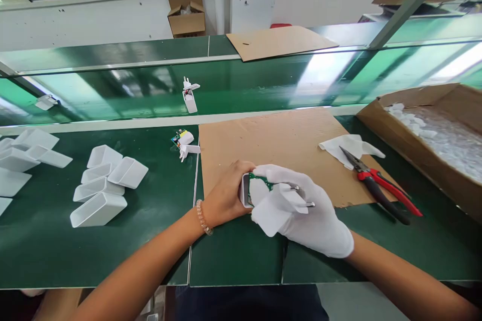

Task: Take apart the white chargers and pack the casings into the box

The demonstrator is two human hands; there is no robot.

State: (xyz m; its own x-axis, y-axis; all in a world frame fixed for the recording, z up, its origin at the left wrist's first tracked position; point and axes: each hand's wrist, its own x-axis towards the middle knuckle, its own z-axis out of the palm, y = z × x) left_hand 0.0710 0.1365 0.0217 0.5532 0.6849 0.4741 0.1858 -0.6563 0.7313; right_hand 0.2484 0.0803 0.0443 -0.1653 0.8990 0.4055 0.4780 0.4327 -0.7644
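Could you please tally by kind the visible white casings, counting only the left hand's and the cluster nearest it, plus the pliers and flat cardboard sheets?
White casing in the left hand: 1
White casings in the nearest cluster: 5
Pliers: 1
Flat cardboard sheets: 2
Total: 9

Centre bench: plastic housing (245, 191) in left hand (228, 195), near front edge of cardboard sheet (263, 140); metal tool (311, 204) in right hand (320, 218), just right of housing; farther right, pliers (371, 175), tips over cloth (344, 148); then carton (414, 148); circuit board (184, 139) at sheet's left edge; two groups of empty housings (98, 212) farther left; plug assembly (190, 102) on strip behind.
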